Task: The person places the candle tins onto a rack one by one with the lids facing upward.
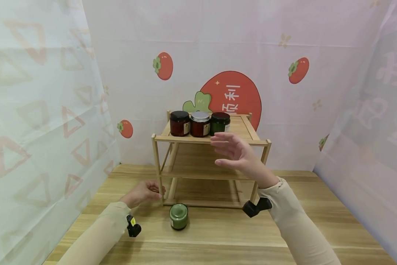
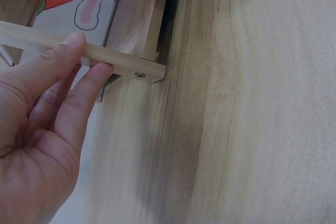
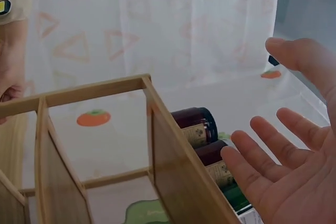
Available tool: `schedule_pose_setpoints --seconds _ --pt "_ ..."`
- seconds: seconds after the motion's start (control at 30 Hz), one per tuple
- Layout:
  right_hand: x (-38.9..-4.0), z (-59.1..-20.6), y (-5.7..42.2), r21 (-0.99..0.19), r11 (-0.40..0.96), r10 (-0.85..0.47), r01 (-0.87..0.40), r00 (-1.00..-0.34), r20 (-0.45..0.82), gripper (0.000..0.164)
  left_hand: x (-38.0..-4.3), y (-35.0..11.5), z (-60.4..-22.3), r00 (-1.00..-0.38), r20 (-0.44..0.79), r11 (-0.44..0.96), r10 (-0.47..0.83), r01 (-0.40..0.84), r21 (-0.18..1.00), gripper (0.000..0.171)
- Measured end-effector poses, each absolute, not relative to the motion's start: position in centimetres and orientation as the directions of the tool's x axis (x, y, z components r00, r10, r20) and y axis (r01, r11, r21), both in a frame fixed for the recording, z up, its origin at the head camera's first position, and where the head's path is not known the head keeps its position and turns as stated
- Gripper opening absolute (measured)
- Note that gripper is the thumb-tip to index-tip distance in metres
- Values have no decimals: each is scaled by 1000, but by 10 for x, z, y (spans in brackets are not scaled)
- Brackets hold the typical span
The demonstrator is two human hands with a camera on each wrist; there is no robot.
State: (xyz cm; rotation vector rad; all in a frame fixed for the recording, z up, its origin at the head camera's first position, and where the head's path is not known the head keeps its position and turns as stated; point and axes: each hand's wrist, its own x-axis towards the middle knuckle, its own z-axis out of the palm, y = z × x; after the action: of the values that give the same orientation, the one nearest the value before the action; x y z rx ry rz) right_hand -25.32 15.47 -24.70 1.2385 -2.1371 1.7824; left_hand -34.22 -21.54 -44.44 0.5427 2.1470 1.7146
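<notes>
My left hand [image 1: 142,193] pinches the lower front left leg of a three-tier wooden shelf rack [image 1: 185,176]; in the left wrist view, thumb and fingers lie on both sides of the leg [image 2: 126,64]. My right hand [image 1: 239,156], fingers spread, is raised in front of the top tier with nothing in it. On that tier stand a dark red jar with a black lid [image 1: 179,125], a dark red jar with a silver lid [image 1: 200,126] and a dark green jar [image 1: 220,124], in a row. A lighter green jar [image 1: 178,216] sits on the table before the rack.
The wood-grain table [image 1: 225,239] carries the rack near its back edge. Printed white curtains [image 1: 129,73] enclose the back and both sides. Each wrist wears a small black camera; one is the right wrist camera [image 1: 256,207].
</notes>
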Motion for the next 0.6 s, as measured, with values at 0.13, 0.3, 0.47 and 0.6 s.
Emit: schedule_pose_setpoints --seconds 0.13,0.3,0.47,0.6 --pt "-253 -260 150 -790 -21 -548 -613 -654 522 66 -342 -215 -444 -868 -29 199 495 81 977 31" --pt "-252 -279 144 -811 -26 -568 -584 -659 493 63 -342 -216 -445 -867 -22 195 498 87 977 33" --pt "-254 -300 136 -826 -36 -587 -563 -657 473 59 -342 -215 -445 -871 -26 193 490 79 978 32" --pt "-255 -317 128 -839 -63 -606 -540 -648 462 57 -342 -215 -445 -872 -25 193 489 80 978 31"
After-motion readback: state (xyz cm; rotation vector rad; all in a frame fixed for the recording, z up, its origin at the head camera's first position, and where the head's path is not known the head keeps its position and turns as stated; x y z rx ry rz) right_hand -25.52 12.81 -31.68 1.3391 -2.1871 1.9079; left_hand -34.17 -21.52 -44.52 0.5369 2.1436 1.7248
